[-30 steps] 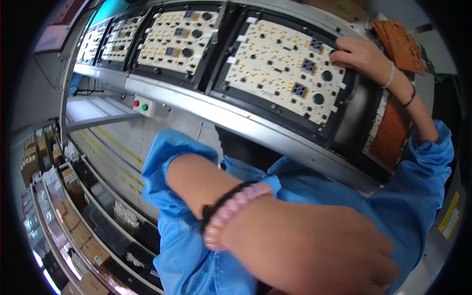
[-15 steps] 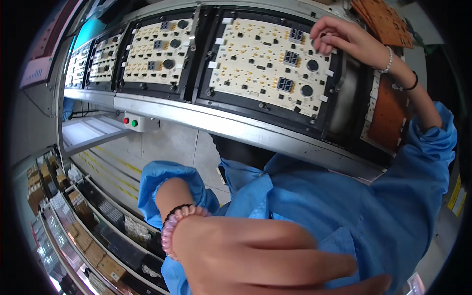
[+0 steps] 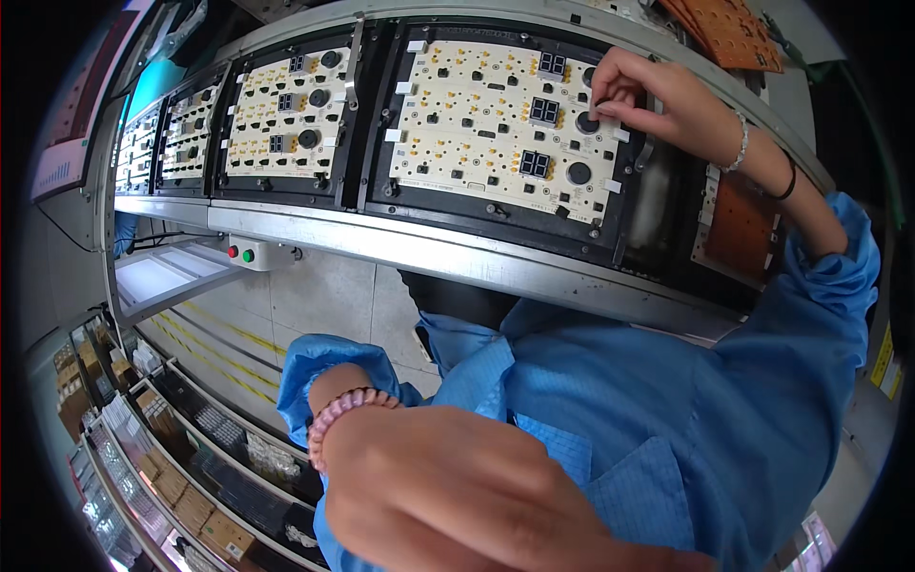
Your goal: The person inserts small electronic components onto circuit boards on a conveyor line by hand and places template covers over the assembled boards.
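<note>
My right hand reaches up to the white circuit board in its black carrier on the conveyor. Its fingertips pinch a round black part at the board's upper right, next to small black display blocks. A bead bracelet and a dark band sit on that wrist. My left hand fills the lower middle close to the camera, back of the hand up, with a pink bead bracelet on the wrist. Its fingers point right and its palm side is hidden. Both arms wear blue sleeves.
More white boards in black carriers run leftward along the metal conveyor rail. A red and green button box hangs under the rail. Orange-brown boards lie at top right. Racks of small parts bins stand at lower left.
The view has swung, so the board under my right hand now sits more to the left and larger. My left hand has dropped lower in the picture. My right hand stays at the board's upper right.
</note>
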### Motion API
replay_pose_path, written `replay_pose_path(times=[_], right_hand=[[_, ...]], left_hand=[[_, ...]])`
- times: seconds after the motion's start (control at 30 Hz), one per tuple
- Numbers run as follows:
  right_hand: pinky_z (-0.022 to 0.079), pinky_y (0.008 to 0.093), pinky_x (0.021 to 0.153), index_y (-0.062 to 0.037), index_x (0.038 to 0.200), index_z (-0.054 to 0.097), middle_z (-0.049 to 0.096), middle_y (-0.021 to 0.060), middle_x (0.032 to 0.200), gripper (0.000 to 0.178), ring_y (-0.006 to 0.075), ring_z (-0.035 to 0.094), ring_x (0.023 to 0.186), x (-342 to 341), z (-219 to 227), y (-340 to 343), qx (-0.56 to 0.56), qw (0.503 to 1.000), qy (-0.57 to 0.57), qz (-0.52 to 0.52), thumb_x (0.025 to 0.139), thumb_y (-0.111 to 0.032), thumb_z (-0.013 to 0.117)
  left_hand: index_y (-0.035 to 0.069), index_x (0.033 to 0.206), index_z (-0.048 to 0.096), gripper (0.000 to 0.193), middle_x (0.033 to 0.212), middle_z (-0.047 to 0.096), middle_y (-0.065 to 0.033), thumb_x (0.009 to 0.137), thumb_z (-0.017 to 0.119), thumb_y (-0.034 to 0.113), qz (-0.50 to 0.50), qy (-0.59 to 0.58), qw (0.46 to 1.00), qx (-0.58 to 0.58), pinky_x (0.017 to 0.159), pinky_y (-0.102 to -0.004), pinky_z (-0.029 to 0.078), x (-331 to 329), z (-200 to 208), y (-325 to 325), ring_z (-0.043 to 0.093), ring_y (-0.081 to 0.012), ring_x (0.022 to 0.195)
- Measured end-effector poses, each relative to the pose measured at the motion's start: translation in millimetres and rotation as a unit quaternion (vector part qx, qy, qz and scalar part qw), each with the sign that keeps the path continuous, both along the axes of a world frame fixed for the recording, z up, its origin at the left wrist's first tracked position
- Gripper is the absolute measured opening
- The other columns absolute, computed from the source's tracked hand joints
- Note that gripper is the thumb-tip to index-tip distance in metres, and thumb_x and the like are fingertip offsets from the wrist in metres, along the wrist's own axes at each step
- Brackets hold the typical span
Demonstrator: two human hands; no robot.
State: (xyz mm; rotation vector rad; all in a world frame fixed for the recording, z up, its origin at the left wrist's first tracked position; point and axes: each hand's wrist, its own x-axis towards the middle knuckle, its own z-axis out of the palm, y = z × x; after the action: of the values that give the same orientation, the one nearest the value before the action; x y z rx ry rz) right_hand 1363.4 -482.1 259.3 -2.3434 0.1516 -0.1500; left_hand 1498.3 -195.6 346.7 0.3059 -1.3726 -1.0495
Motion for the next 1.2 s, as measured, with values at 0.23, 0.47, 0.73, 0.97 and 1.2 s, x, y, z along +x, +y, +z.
replay_pose_path(times=[0.23, 0.47, 0.73, 0.97, 1.2], right_hand=[[0.051, 0.0307, 0.082, -0.0079, 0.091, 0.061, 0.066, 0.0045, 0.106, 0.009, 0.0221, 0.063, 0.089, 0, -17, -2, -0.194, 0.974, -0.062, 0.100, 0.088, -0.012, 0.068], [0.046, 0.0327, 0.083, -0.0114, 0.087, 0.058, 0.062, 0.0033, 0.113, 0.016, 0.0207, 0.058, 0.096, 7, -28, -3, -0.371, 0.900, -0.131, 0.185, 0.078, -0.014, 0.071], [0.047, 0.0348, 0.088, -0.0110, 0.087, 0.058, 0.061, 0.0037, 0.115, 0.018, 0.0225, 0.057, 0.104, 8, -24, 0, -0.385, 0.897, -0.109, 0.188, 0.076, -0.015, 0.072], [0.049, 0.0361, 0.095, -0.0098, 0.087, 0.058, 0.060, 0.0040, 0.118, 0.021, 0.0253, 0.056, 0.111, 7, -18, 3, -0.337, 0.924, -0.075, 0.163, 0.076, -0.017, 0.073], [0.049, 0.0353, 0.094, -0.0098, 0.087, 0.057, 0.060, 0.0048, 0.118, 0.018, 0.0250, 0.056, 0.111, 9, -14, 2, -0.344, 0.920, -0.061, 0.178, 0.079, -0.015, 0.072]], left_hand=[[-0.014, 0.100, 0.069, 0.016, 0.108, 0.068, -0.0330, 0.087, 0.065, -0.006, -0.083, 0.048, 0.995, 0.028, 0.063, -0.0269, 0.056, 0, 5, -25, 0.069, -0.0261, 0.079], [-0.012, 0.096, 0.068, 0.012, 0.104, 0.070, -0.0238, 0.093, 0.057, -0.009, -0.109, 0.033, 0.991, 0.067, 0.065, -0.0273, 0.056, 15, -16, 4, 0.068, -0.0199, 0.083], [-0.015, 0.099, 0.067, 0.016, 0.107, 0.068, -0.0287, 0.095, 0.054, -0.008, -0.113, 0.045, 0.992, 0.046, 0.065, -0.0284, 0.056, 13, -6, -22, 0.069, -0.0230, 0.083], [-0.020, 0.103, 0.065, 0.023, 0.112, 0.065, -0.0348, 0.095, 0.047, -0.008, -0.106, 0.122, 0.986, 0.035, 0.066, -0.0285, 0.057, 5, -14, -17, 0.069, -0.0274, 0.085], [-0.012, 0.101, 0.068, 0.018, 0.110, 0.065, -0.0315, 0.094, 0.055, -0.001, -0.126, 0.110, 0.983, 0.077, 0.069, -0.0397, 0.053, 26, -20, 1, 0.065, -0.0382, 0.090]])
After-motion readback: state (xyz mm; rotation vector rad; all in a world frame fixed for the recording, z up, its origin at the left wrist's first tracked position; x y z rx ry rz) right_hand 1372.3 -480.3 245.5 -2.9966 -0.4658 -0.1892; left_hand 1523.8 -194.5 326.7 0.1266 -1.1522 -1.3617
